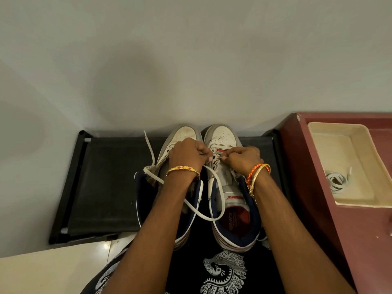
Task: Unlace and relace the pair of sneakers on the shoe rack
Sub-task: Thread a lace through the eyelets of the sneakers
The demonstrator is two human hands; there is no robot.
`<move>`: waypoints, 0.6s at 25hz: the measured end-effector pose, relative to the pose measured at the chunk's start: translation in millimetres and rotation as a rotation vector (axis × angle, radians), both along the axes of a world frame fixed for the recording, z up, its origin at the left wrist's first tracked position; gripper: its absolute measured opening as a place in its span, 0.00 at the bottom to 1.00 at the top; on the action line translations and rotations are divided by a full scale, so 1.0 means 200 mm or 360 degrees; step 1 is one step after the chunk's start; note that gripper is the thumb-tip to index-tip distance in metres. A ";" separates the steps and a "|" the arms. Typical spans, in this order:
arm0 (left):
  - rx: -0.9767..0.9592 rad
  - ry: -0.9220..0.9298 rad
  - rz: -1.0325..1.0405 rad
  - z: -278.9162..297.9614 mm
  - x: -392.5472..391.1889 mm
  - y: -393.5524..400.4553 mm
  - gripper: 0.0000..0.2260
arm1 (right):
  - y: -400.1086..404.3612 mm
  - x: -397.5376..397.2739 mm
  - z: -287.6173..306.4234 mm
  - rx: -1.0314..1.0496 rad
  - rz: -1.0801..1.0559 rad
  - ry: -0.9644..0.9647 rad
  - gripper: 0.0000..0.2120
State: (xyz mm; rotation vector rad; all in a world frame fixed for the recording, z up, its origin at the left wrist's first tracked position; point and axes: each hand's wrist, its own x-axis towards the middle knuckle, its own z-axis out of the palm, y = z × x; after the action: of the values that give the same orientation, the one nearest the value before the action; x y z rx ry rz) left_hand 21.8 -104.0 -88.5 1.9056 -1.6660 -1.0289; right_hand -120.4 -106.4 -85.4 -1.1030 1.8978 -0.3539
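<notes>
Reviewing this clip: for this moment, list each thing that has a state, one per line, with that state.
left sneaker: upright on rack, lace mostly out of its eyelets
right sneaker: upright, only its lowest eyelets threaded
white lace: slack, looping across both sneakers
left hand: pinching the lace
right hand: pinching the lace at an eyelet
cream tray: holds a loose coiled lace
</notes>
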 end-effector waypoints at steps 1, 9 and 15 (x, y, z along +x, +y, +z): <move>-0.0006 0.0006 -0.0002 0.00 0.00 0.00 0.07 | 0.00 0.00 -0.01 0.0003 0.0020 -0.0016 0.05; -0.0035 -0.0137 -0.0025 0.04 -0.01 0.02 0.09 | -0.01 -0.03 0.01 -0.0061 0.0286 -0.0012 0.06; 0.0082 -0.0372 -0.0129 0.09 -0.03 0.04 0.13 | 0.00 -0.04 0.03 -0.0200 0.0472 0.0039 0.07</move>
State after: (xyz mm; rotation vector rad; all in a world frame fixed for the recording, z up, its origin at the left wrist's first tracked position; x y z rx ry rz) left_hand 15.3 -95.8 -69.6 2.0739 -1.8745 -0.9157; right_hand -127.5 -106.0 -79.0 -1.4566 1.7185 -0.2954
